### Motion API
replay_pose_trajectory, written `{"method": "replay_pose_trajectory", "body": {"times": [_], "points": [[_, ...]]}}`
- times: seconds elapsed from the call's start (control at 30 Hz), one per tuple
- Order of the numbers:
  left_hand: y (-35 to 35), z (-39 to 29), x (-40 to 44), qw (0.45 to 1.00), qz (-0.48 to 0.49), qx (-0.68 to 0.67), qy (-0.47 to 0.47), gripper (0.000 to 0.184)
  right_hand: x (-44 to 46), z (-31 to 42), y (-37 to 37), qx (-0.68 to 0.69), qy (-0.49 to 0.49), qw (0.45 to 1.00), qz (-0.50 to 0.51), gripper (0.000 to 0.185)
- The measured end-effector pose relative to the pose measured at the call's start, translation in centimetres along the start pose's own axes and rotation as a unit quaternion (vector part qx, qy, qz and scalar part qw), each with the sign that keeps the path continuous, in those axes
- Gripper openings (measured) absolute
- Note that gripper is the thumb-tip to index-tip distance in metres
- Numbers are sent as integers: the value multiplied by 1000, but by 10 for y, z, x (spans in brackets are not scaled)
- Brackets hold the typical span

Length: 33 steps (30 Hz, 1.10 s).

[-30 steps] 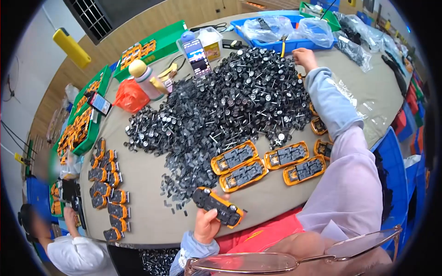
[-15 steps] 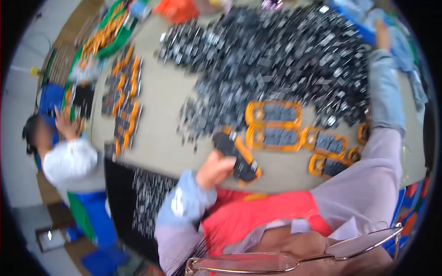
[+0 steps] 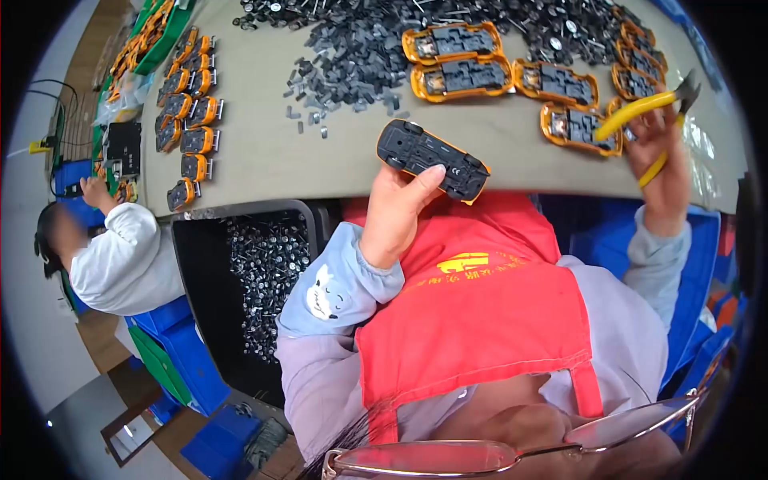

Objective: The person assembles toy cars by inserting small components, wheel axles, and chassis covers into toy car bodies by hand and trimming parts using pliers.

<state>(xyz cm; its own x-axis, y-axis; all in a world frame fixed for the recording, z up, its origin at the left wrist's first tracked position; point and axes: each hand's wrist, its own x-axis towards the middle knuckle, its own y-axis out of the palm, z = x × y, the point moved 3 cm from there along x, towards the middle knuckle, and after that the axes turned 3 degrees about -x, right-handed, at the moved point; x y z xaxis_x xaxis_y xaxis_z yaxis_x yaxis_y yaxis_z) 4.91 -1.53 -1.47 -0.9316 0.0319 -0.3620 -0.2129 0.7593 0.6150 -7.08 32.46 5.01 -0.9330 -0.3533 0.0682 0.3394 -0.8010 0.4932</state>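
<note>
My left hand is closed around a toy car, its black underside facing up with an orange edge showing. The thumb presses near one end of the underside. Over the table's right side, my right hand grips yellow-handled pliers with dark jaws pointing up and right. Below the pliers sits an orange car body with dark parts inside. More such bodies lie just left of it, including one car body beyond the held car.
Loose small black parts cover the far table. Finished-looking cars stand in rows at left. A black bin of wheel-axle pieces stands by my left arm. A co-worker sits at the far left.
My right hand has come back from the far right edge and now has pliers in it. The toy car in my left hand has turned more level, and the view has tilted down.
</note>
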Motion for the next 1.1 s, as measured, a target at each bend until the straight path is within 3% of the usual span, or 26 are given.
{"method": "replay_pose_trajectory", "body": {"times": [0.2,0.27,0.33,0.37,0.47,0.5,0.57,0.6,0.67,0.8,0.93,1.1], "points": [[10,26,-35,1000,3,5,-13,40,-54,-88,44,278,-7,953,123,50],[20,36,-48,1000,3,-25,-17,42,-55,-86,60,283,-34,943,172,54],[15,47,-59,999,-6,-37,-23,43,-60,-81,57,303,-41,943,128,60],[7,54,-63,999,-3,-23,-35,43,-56,-79,55,309,-65,927,203,60],[4,63,-75,997,-22,-68,-14,47,-61,-70,55,305,-42,918,251,58],[6,66,-76,996,-26,-89,-1,53,-67,-68,55,292,9,937,192,52],[10,72,-75,994,-18,-108,29,55,-73,-79,50,46,75,983,158,45],[11,73,-72,992,-10,-118,45,55,-75,-82,46,-82,105,982,138,41],[12,76,-67,992,16,-115,58,64,-75,-86,90,-365,113,921,78,36],[13,80,-62,991,16,-94,97,72,-79,-113,107,-492,21,863,114,46],[6,84,-60,991,19,-76,109,80,-74,-124,114,-466,-4,881,84,39],[-2,88,-59,985,73,-93,124,80,-73,-131,124,-506,-97,853,84,35]]}}
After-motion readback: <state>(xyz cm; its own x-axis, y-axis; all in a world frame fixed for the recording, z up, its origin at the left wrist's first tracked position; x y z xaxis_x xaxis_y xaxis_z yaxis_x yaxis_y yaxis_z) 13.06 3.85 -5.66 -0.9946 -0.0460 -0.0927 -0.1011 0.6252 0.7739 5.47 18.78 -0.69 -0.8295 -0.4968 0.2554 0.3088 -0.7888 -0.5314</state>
